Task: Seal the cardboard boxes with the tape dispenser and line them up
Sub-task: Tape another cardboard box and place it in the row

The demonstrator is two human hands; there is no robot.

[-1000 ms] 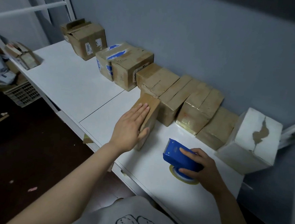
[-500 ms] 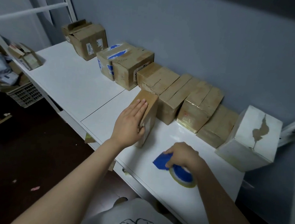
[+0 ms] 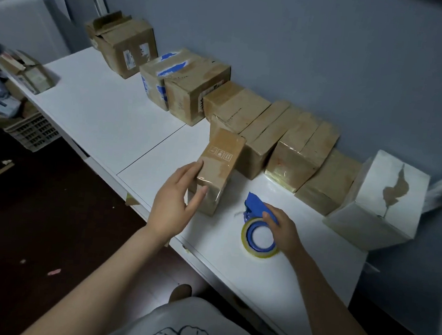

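A small taped cardboard box [image 3: 221,164] stands on the white table [image 3: 107,116], in front of a row of sealed brown boxes [image 3: 303,150] along the wall. My left hand [image 3: 176,203] grips this box at its near end, fingers on the left side and thumb on the front. The blue tape dispenser [image 3: 259,224] lies flat on the table with its roll facing up. My right hand [image 3: 281,229] rests on the dispenser's right side, fingers curled over its blue handle.
A white box [image 3: 381,203] with torn paper ends the row on the right. Larger boxes [image 3: 194,91] and an open box [image 3: 123,46] stand further left. A crate [image 3: 32,131] and more packages sit on the floor at left, beyond the table's front edge.
My right hand has laid the dispenser down flat from its upright position. My left hand slid from the box's top down to its near end.
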